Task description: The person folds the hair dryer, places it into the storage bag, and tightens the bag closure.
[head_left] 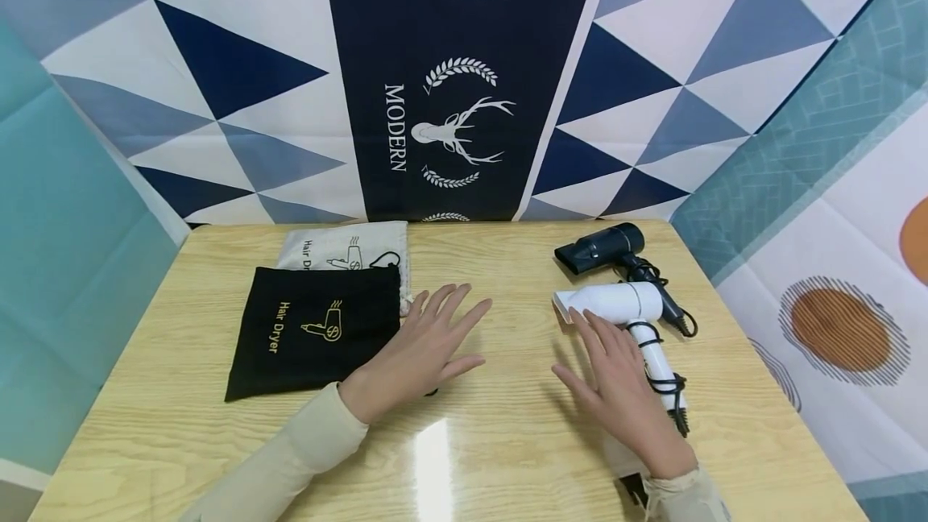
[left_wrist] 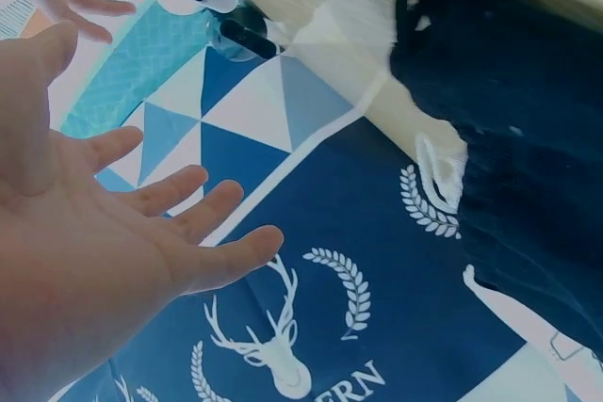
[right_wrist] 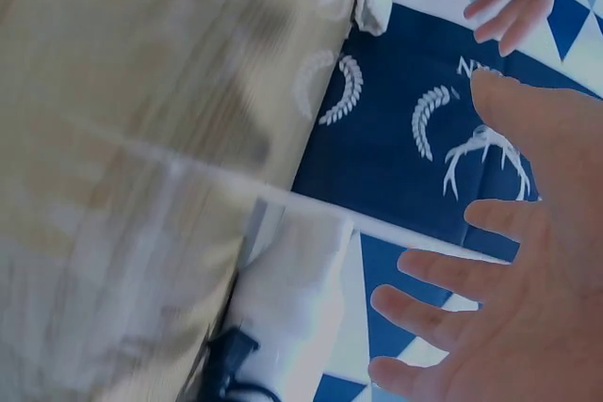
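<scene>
My left hand [head_left: 424, 349] hovers by the right edge of a black drawstring pouch [head_left: 290, 361] printed "Hair Dryer", its fingers spread and holding nothing. Partly beneath that pouch lies a white drawstring pouch [head_left: 341, 236] with the same kind of print. On the right, a white hair dryer [head_left: 609, 302] lies with its cord wrapped about the handle. My right hand [head_left: 619, 381] is held above the table just in front of it, fingers apart, nothing gripped. Behind the white one lies a black hair dryer [head_left: 602, 246], cord also wound on its handle.
Both pouches and both dryers lie on a light wooden table [head_left: 500, 425]. A white and black item [head_left: 632, 486] is mostly hidden under my right wrist. Patterned cloth [head_left: 464, 39] hangs behind the table's far edge, with more fabric [head_left: 819, 248] on the right.
</scene>
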{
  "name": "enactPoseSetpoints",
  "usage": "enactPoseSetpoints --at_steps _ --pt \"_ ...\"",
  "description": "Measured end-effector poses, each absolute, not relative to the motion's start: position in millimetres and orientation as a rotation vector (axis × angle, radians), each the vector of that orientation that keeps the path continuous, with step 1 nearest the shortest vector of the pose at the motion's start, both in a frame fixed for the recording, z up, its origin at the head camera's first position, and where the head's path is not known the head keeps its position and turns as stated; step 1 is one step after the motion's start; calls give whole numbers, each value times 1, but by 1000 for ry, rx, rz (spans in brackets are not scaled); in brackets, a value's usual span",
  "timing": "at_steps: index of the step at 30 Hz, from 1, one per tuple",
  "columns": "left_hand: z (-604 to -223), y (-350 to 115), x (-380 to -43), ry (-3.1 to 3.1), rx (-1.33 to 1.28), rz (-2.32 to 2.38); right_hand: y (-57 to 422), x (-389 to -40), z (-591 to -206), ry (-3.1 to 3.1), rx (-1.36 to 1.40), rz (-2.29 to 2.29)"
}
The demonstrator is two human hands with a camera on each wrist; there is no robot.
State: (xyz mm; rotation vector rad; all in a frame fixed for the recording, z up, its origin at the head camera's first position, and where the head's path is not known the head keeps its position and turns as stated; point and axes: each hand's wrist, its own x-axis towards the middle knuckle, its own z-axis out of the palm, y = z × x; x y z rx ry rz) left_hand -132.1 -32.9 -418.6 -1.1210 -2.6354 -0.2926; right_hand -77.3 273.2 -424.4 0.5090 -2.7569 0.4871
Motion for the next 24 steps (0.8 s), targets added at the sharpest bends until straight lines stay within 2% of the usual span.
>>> enactPoseSetpoints --at_steps 14,24 --pt "-412 -5 -136 -2624 -1186 -311 321 -70 -416 -2737 256 608" --pt "-401 20 -143 -2623 -1232 -383 341 -75 -432 -2670 150 560"
